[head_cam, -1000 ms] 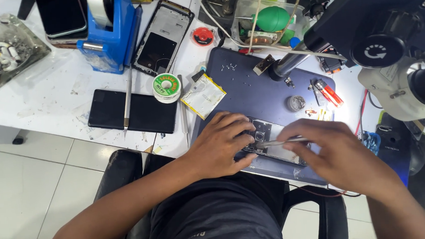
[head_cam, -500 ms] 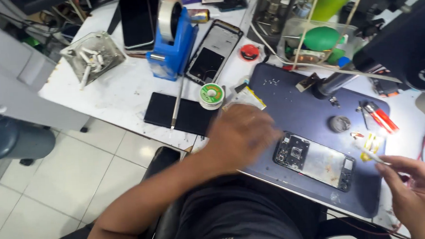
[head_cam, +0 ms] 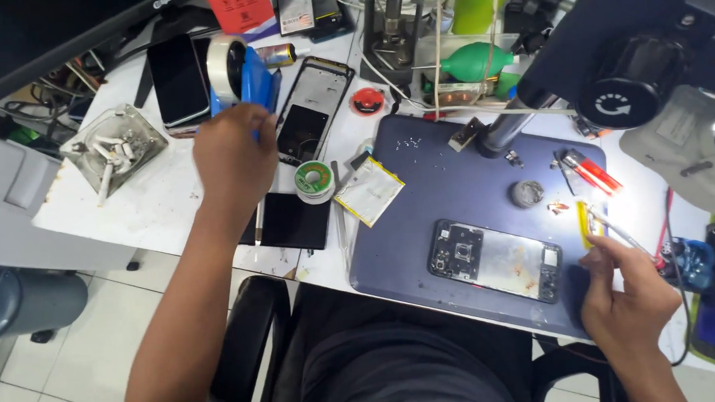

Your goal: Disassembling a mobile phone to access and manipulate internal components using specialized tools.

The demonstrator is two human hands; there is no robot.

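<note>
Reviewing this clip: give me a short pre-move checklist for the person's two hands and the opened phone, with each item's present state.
1. Left hand at the blue tape dispenser: ok, reaching it; actual grip cannot tell.
2. Right hand holding thin metal tweezers: ok.
3. Opened black phone with exposed board flat on the dark blue work mat: ok.
4. Both hands off the phone: ok.
5. Small silver battery pouch away from the phone: ok, at the mat's left edge.
6. Tweezers tip carrying a part: cannot tell.

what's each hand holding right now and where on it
The right hand pinches thin tweezers near their rear end. The left hand reaches at the blue tape dispenser; whether it grips anything cannot be told.
</note>
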